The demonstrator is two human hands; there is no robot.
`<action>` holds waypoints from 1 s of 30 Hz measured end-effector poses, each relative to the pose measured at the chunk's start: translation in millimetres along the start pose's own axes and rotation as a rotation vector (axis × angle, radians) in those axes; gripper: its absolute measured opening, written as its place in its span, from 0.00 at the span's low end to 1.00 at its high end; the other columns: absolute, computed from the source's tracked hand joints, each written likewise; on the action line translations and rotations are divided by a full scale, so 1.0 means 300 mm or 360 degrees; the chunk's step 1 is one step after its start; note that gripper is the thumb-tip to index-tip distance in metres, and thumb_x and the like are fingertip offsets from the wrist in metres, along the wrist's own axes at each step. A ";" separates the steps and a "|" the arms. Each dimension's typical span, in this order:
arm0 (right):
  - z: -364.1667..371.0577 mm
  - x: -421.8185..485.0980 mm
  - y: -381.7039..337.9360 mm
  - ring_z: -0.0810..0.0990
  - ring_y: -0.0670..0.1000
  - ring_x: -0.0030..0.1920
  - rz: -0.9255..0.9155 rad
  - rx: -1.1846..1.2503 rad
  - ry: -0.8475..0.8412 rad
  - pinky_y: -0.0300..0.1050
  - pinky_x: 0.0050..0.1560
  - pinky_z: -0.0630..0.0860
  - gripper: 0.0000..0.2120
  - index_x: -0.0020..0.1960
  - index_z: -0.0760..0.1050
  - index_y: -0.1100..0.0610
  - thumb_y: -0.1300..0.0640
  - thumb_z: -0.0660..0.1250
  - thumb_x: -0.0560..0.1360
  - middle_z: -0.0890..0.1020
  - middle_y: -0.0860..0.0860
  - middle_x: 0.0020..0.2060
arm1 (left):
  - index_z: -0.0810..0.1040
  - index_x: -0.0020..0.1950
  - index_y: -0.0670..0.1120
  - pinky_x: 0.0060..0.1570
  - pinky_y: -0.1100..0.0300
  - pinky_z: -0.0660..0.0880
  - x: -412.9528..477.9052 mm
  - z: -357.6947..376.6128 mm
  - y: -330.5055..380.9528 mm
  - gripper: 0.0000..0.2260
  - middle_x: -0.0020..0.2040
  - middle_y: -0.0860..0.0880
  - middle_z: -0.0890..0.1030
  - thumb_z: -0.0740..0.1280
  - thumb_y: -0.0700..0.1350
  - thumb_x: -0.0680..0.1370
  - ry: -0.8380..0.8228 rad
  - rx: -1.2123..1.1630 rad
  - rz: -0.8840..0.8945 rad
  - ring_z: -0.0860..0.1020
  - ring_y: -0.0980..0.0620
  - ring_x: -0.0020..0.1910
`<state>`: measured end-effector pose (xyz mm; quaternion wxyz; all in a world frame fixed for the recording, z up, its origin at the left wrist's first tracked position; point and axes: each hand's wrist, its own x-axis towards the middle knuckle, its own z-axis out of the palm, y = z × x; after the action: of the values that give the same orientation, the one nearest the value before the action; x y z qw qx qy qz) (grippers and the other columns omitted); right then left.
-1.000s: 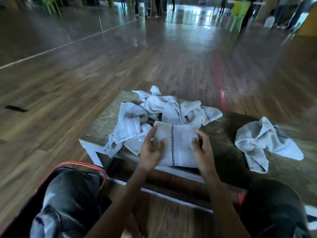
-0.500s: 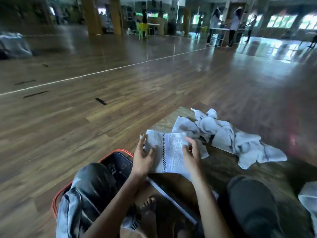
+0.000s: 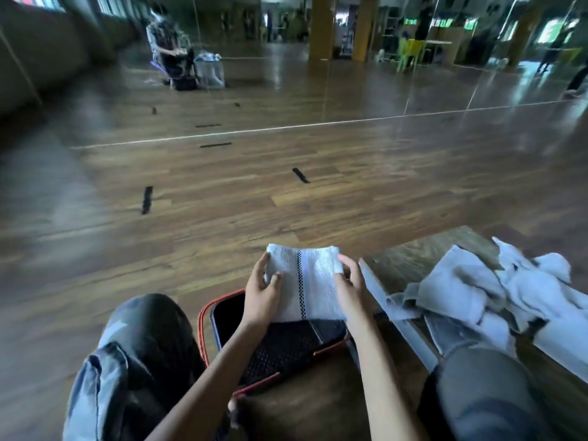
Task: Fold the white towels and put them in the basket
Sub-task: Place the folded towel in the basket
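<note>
Floor [image 3: 286,192]: dark wood boards, wide and bare around the seated person.
Table [image 3: 410,259]: low, to the right of the knees.
Towel pile [image 3: 477,288]: several white towels lying crumpled on the table, not yet folded.
Basket [image 3: 201,326]: red-rimmed, on the floor between the knees. Its inside is dark, so earlier towels may be hidden there.
Folded towel [image 3: 305,278]: a neat rectangle held in the air just above the basket's mouth.
Left hand [image 3: 262,297]: grips the towel's left edge.
Right hand [image 3: 350,291]: pinches its right edge.
Change: a second ago this towel lay on the table; it has now swung left over the basket.
Meaning: the folding looks finished, and lowering it in comes next.
</note>
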<state>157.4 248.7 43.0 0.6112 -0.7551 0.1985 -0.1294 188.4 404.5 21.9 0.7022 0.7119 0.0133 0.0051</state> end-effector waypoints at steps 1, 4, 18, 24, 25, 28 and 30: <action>0.025 0.019 0.017 0.71 0.39 0.38 0.0022 -0.0042 -0.0041 0.43 0.41 0.69 0.18 0.64 0.70 0.48 0.62 0.56 0.77 0.74 0.40 0.53 | 0.66 0.73 0.48 0.64 0.49 0.72 0.008 -0.016 -0.018 0.22 0.68 0.48 0.72 0.62 0.39 0.79 0.0040 0.0002 -0.0035 0.75 0.51 0.61; 0.098 0.080 0.067 0.72 0.37 0.42 0.0132 -0.0051 -0.0178 0.37 0.41 0.70 0.18 0.63 0.71 0.46 0.60 0.58 0.76 0.73 0.40 0.53 | 0.65 0.74 0.50 0.63 0.48 0.73 0.051 -0.065 -0.102 0.23 0.68 0.48 0.72 0.62 0.39 0.79 0.0153 0.0026 -0.0152 0.75 0.50 0.61; 0.339 0.475 0.628 0.68 0.41 0.61 0.0608 -0.0448 -0.0550 0.40 0.60 0.65 0.22 0.62 0.71 0.45 0.65 0.58 0.75 0.72 0.43 0.65 | 0.63 0.74 0.48 0.67 0.45 0.68 0.314 0.012 -0.811 0.28 0.72 0.49 0.68 0.63 0.45 0.74 0.0163 0.0227 -0.0729 0.70 0.50 0.69; 0.422 0.578 0.942 0.73 0.41 0.40 0.0780 -0.0591 -0.0583 0.37 0.40 0.69 0.22 0.64 0.70 0.47 0.65 0.56 0.75 0.73 0.44 0.61 | 0.64 0.74 0.45 0.62 0.47 0.73 0.393 0.050 -1.093 0.34 0.67 0.46 0.74 0.62 0.48 0.68 0.0140 0.0325 -0.0835 0.75 0.46 0.63; 0.439 0.590 0.983 0.73 0.43 0.36 0.0780 -0.0591 -0.0577 0.37 0.37 0.68 0.22 0.64 0.70 0.47 0.66 0.55 0.75 0.74 0.44 0.60 | 0.64 0.73 0.47 0.57 0.50 0.75 0.400 0.056 -1.134 0.34 0.63 0.47 0.77 0.62 0.51 0.67 0.0138 0.0334 -0.0821 0.78 0.49 0.59; 0.489 0.626 1.067 0.77 0.48 0.47 0.0719 -0.0594 -0.0531 0.37 0.39 0.70 0.22 0.64 0.70 0.51 0.68 0.54 0.75 0.74 0.47 0.61 | 0.65 0.69 0.57 0.44 0.63 0.73 0.410 0.073 -1.221 0.30 0.52 0.58 0.77 0.63 0.54 0.67 0.0131 0.0389 -0.0780 0.77 0.64 0.47; 0.520 0.639 1.107 0.75 0.52 0.60 0.0646 -0.0675 -0.0476 0.40 0.50 0.68 0.21 0.65 0.71 0.54 0.69 0.55 0.75 0.74 0.52 0.64 | 0.61 0.74 0.50 0.46 0.64 0.70 0.414 0.074 -1.248 0.33 0.55 0.50 0.76 0.65 0.48 0.69 0.0100 0.0434 -0.0779 0.75 0.57 0.50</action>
<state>349.0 239.1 -323.8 0.4760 -0.8213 0.2756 0.1517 308.9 390.5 -354.3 0.5796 0.7748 0.2071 -0.1443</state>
